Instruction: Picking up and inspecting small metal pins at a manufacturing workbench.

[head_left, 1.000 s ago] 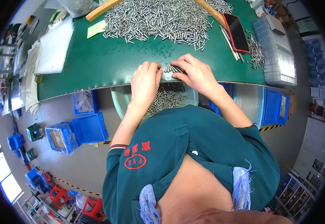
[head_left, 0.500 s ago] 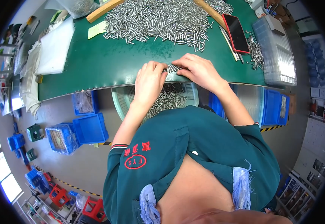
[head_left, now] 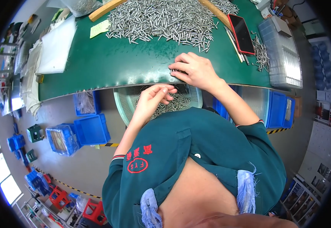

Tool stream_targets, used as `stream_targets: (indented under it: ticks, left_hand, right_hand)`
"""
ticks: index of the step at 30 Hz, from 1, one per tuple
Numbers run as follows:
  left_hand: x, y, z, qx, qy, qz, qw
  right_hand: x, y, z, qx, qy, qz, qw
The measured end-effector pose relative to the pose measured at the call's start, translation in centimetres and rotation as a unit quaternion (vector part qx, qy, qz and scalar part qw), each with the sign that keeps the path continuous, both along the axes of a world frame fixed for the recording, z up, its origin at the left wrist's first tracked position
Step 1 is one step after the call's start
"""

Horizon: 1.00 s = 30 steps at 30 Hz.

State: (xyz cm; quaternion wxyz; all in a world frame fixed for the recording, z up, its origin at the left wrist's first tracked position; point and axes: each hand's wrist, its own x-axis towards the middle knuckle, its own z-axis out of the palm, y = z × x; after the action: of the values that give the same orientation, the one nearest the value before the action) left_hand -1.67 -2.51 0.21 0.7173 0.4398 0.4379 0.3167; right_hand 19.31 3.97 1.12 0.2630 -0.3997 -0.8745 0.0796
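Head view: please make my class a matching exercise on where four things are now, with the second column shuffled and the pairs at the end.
1. left hand
2. right hand
3. phone
4. paper note

A. right of the large pile of metal pins
B. over the basket
C. left of that pile
D. near the front edge of the green tabletop, at a few loose pins

Pairs: 1-B; 2-D; 3-A; 4-C

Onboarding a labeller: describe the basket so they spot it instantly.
Start at the green worktop spanning the picture's top. Below its near edge, around mid-picture, sits the basket, the left hand over it. Unlike the blue bins nearby, it is pale mint, perforated and holding loose metal pins.
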Motion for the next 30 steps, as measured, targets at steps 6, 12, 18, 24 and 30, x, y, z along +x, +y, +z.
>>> stream_targets:
  ticks: [6, 12, 18, 24, 30]
  left_hand:
    - [0.7, 1.8, -2.8, -0.312, -0.310, -0.012, 0.898]
    - [1.5, 2.2, -3.6, -0.331, -0.369, -0.030, 0.868]
    - [2.8, 1.4, -1.9, -0.274, -0.230, 0.015, 0.934]
    - [2.8, 1.1, 0.3, -0.138, -0.102, -0.048, 0.984]
    - [1.6, 2.3, 3.5, -0.003, -0.011, -0.100, 0.995]
  right_hand:
    - [0.6, -1.6, 0.8, -0.057, -0.015, 0.055, 0.997]
    - [1.1, -3.6, 2.3, -0.150, 0.010, 0.037, 0.988]
    - [1.2, -4.0, 1.6, -0.177, 0.005, 0.004, 0.984]
    - [1.1, -4.1, 1.6, -0.215, 0.103, 0.003, 0.971]
    - [0.4, -4.2, 3.4, -0.220, 0.204, 0.002, 0.954]
